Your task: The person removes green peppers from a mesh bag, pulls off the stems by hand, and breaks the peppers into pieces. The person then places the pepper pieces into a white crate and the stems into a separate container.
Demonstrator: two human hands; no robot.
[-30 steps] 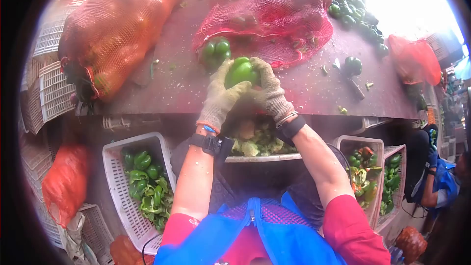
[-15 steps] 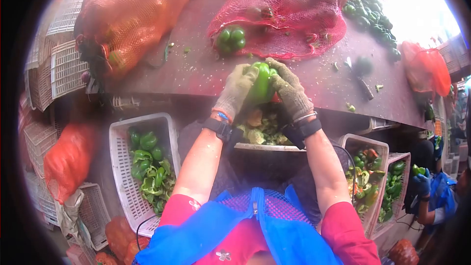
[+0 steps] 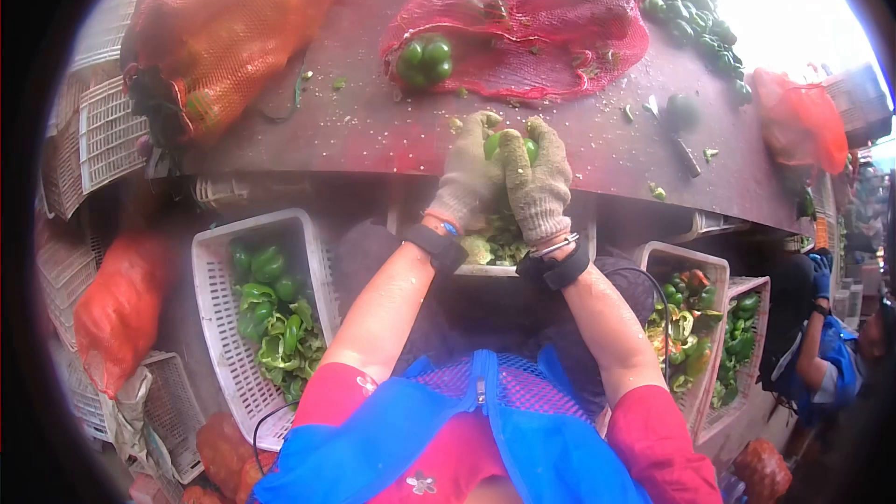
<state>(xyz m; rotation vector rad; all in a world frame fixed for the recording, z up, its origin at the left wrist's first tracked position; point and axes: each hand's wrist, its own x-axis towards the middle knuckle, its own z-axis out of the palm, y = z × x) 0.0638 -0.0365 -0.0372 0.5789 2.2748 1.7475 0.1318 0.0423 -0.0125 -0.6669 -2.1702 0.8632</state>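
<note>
Both my hands wear dirty, pale work gloves and are wrapped round one green bell pepper [image 3: 491,146] at the table's near edge. My left hand [image 3: 469,166] holds its left side. My right hand [image 3: 538,175] covers much of its front, so only small green patches show between the fingers. Below the hands is a white crate [image 3: 491,271] with pale green pepper scraps [image 3: 493,247]. Another green bell pepper [image 3: 425,62] lies ahead, at the mouth of a red mesh sack [image 3: 532,28].
An orange mesh sack [image 3: 243,37] lies on the table's left. A knife [image 3: 686,157] rests at the right, near a pile of green peppers [image 3: 691,5]. Crates of peppers and pieces stand left [image 3: 207,266] and right [image 3: 686,257]. A co-worker's blue-gloved hand [image 3: 820,275] is far right.
My right hand has come inward over the pepper, hiding most of it. The pepper sits lower between my hands. At far right the co-worker's gloved hand has risen.
</note>
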